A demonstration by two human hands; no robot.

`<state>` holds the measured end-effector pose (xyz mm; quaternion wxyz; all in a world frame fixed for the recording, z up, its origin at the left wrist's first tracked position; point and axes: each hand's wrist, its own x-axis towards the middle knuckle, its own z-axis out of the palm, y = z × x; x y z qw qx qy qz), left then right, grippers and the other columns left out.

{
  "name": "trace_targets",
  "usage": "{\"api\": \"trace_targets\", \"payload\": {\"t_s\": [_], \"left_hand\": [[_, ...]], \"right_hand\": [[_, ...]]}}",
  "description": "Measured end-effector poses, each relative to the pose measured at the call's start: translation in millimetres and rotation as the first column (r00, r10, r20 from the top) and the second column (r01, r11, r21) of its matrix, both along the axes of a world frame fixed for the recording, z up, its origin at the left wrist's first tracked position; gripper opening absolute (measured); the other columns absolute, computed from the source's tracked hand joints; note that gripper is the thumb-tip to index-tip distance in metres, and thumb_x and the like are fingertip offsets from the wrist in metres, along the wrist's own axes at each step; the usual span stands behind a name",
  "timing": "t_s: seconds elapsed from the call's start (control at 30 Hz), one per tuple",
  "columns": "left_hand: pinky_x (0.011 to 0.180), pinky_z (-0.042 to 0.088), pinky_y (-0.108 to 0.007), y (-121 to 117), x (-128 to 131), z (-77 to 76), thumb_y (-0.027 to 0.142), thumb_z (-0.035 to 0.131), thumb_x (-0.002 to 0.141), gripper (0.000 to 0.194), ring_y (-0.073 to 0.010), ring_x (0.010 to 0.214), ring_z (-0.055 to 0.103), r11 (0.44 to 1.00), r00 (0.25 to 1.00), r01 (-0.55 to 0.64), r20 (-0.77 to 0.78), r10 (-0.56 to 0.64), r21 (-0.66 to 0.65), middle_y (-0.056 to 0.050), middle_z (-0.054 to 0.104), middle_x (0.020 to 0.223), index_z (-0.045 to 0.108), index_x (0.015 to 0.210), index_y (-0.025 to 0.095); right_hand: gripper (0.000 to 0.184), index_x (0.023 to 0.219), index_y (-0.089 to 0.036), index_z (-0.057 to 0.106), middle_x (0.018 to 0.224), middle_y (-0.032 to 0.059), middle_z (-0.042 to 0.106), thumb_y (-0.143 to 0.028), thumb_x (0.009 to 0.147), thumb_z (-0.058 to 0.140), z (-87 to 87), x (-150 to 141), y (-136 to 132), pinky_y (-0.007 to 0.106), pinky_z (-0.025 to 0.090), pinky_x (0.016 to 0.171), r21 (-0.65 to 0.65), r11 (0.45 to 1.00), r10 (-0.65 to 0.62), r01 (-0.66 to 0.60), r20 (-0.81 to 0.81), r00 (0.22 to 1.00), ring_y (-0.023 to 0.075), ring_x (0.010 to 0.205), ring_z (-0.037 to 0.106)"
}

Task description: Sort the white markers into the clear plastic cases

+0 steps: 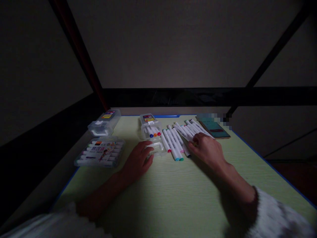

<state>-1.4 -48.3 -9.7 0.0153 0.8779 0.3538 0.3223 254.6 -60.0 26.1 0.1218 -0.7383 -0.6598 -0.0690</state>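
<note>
My right hand [207,147] is closed in a pinch on a white marker [183,135], which slants over the other markers. Beneath and beside it, several white markers [170,140] with coloured ends lie side by side on the table. My left hand [141,158] has its fingers apart and curved at the left edge of a clear plastic lid [160,152]. That lid belongs to an opened marker case [149,120], where a few markers with blue, orange and red ends show. Whether the left fingers press on the lid is hard to see.
To the left stand a clear case [105,122] and, nearer, a closed case full of markers [100,152]. A teal flat item, perhaps a booklet [213,127], lies at the back right. The pale green table [173,198] has a blue edge; a wall rises behind.
</note>
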Motion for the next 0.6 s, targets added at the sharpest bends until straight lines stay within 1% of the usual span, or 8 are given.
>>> {"api": "trace_targets", "payload": {"t_s": [0.13, 0.37, 0.5, 0.6], "left_hand": [[0.091, 0.047, -0.041, 1, 0, -1.6, 0.015, 0.047, 0.082, 0.016, -0.0228, 0.107, 0.051, 1.0, 1.0, 0.005, 0.004, -0.005, 0.012, -0.011, 0.055, 0.111, 0.055, 0.096, 0.018], [0.09, 0.047, -0.041, 2, -1, -2.6, 0.015, 0.046, 0.083, 0.015, -0.0237, 0.107, 0.052, 1.0, 1.0, 0.007, -0.023, -0.006, 0.027, -0.013, 0.055, 0.111, 0.055, 0.095, 0.015], [0.09, 0.047, -0.04, 1, -1, -2.0, 0.016, 0.047, 0.083, 0.015, -0.0229, 0.107, 0.052, 1.0, 1.0, -0.002, -0.029, 0.002, 0.015, -0.011, 0.055, 0.111, 0.055, 0.096, 0.017], [0.089, 0.047, -0.039, 1, -1, -2.3, 0.016, 0.047, 0.083, 0.015, -0.0226, 0.106, 0.053, 1.0, 0.999, -0.004, -0.032, 0.004, 0.027, -0.011, 0.055, 0.111, 0.055, 0.096, 0.017]], "right_hand": [[0.018, 0.076, -0.018, 0.06, 0.081, 0.0068, 0.066, -0.032, 0.078, 0.049, 0.9, 0, -1, 0.026, 0.025, 0.049, 0.055, 0.998, 0.002, -0.001, -0.018, 1.0, 0.0187, 0.065, 0.059], [0.02, 0.085, -0.018, 0.059, 0.073, 0.0056, 0.067, -0.033, 0.077, 0.049, -2.1, 0, 0, 0.025, 0.028, 0.05, 0.142, 0.99, -0.001, 0.021, -0.139, 0.99, 0.0193, 0.062, 0.06], [0.02, 0.087, -0.017, 0.058, 0.071, 0.0051, 0.067, -0.032, 0.077, 0.049, -7.3, 1, 1, 0.025, 0.034, 0.052, 0.201, 0.979, 0.076, -0.026, -0.246, 0.966, 0.0182, 0.061, 0.06], [0.024, 0.092, -0.015, 0.06, 0.072, 0.0058, 0.065, -0.029, 0.078, 0.047, -10.7, 1, 2, 0.026, 0.037, 0.055, 0.273, 0.958, 0.165, -0.091, -0.265, 0.95, 0.017, 0.06, 0.058]]}}
